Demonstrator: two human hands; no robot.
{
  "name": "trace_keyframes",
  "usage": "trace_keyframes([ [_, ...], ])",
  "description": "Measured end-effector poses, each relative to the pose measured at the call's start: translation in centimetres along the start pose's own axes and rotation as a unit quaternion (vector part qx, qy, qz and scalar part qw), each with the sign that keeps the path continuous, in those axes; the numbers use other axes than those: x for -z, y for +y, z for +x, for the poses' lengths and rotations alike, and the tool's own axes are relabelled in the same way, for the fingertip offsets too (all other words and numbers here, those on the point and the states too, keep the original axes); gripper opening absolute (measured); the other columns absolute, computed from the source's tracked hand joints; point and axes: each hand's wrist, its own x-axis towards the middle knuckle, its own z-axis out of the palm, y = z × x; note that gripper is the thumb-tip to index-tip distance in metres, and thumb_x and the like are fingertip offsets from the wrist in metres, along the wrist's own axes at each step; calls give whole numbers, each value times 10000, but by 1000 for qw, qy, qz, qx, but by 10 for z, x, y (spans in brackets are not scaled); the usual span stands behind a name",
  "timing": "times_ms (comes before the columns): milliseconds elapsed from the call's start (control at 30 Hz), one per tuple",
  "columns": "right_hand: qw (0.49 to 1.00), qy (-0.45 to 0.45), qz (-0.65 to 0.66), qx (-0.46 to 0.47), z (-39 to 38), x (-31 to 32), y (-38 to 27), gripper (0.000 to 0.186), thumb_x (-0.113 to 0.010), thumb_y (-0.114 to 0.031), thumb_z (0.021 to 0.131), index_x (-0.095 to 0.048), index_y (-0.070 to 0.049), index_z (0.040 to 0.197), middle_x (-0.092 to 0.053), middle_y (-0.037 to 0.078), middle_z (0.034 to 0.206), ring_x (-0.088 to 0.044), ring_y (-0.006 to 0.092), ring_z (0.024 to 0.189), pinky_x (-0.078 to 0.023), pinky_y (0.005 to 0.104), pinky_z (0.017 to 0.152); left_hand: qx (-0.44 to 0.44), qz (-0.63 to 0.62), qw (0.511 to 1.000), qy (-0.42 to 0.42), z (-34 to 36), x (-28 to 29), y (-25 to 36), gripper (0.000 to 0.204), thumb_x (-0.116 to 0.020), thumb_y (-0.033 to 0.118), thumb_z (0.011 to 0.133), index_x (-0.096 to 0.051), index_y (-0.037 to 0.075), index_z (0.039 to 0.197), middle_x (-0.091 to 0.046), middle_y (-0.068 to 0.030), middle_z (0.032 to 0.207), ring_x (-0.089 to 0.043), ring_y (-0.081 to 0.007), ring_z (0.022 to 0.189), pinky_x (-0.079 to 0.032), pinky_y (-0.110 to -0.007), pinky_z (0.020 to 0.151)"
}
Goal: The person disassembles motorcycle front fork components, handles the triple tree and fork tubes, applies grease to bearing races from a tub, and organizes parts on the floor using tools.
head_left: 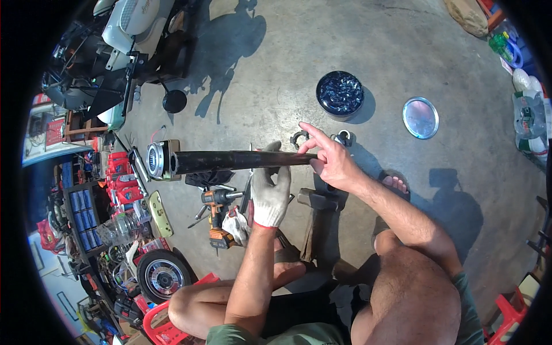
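A long black metal tube (213, 161) lies level across my view, above the floor. My left hand (270, 198), in a grey-and-white work glove, wraps round the tube right of its middle from below. Bare, my right hand (333, 164) grips the tube's right end between thumb and fingers, the index finger pointing up and away. The tube's open left end faces a round silver part (155, 160). Beyond my right hand, a dark ring-shaped part (298, 138) and a small ring part with a white face (344, 138) rest on the floor.
A round tin (340, 94) of dark blue grease and a silver lid (420, 118) lie ahead. An orange-black cordless impact driver (217, 215) and a hammer (319, 199) lie near my feet. Left are a wheel (164, 277) and cluttered shelves; a motorcycle (135, 26) stands far left.
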Motion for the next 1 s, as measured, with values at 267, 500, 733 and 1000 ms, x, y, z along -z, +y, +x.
trace_keyframes([
  [267, 1000, 0, 8, 10, 1, -3, 8, 852, -524, 194, 743, -318, -81, 1522, -651, 58, 1045, -527, 79, 638, -466, 254, 598, 8, 128, 992, 18, -19, -24, -28, 301, -729, 107, 821, -648, 15, 1096, -661, -114, 896, -642, -225, 794, -521, -348, 748],
  [500, 1000, 0, 7, 13, 1, -3, 8, 859, -532, 186, 741, -308, -81, 1526, -649, 61, 1052, -508, 77, 622, -456, 252, 588, -2, 130, 991, 32, -13, -29, -36, 271, -709, 135, 858, -673, 56, 1115, -710, -157, 954, -705, -278, 847, -539, -364, 756],
  [733, 1000, 3, 16, 10, 0, -3, 8, 861, -530, 186, 742, -305, -83, 1528, -652, 61, 1059, -520, 76, 638, -463, 250, 595, 44, 149, 988, 25, -11, -33, -25, 206, -684, 141, 871, -692, 45, 1052, -709, -168, 923, -703, -306, 832, -534, -378, 742],
  [1000, 1000, 13, 9, 15, 1, -2, 15, 867, -525, 182, 737, -308, -97, 1529, -654, 67, 1050, -525, 83, 614, -466, 252, 582, 92, 112, 988, 49, -3, -31, -28, 194, -625, 136, 945, -641, -40, 1025, -631, -75, 752, -579, -159, 688, -485, -329, 681],
])
